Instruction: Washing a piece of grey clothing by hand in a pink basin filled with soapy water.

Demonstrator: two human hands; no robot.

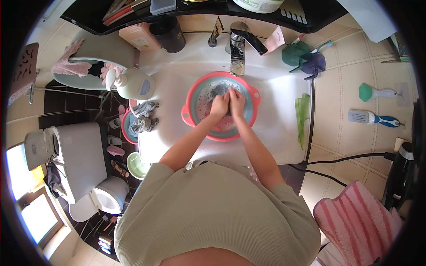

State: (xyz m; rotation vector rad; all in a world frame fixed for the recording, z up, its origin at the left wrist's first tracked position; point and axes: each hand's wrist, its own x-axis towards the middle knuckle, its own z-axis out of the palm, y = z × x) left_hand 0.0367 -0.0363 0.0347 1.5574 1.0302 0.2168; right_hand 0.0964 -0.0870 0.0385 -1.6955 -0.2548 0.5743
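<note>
Both hands are over a round coral-rimmed plastic basin standing in the white washbasin. Sudsy water fills it. My left hand and my right hand press together, fingers curled, around a dark grey wet cloth. Part of the cloth shows beyond the knuckles in the foam, and a dark bit shows between the wrists. The fingers hide most of what is between them. Just beyond the basin's far rim is the chrome tap; no stream of water shows from it.
Left of the basin stand a pump bottle and crumpled grey cloths on the washbasin's edge. A green comb lies at the right. Toothbrush cups hang on the right wall. A black shelf overhangs the back.
</note>
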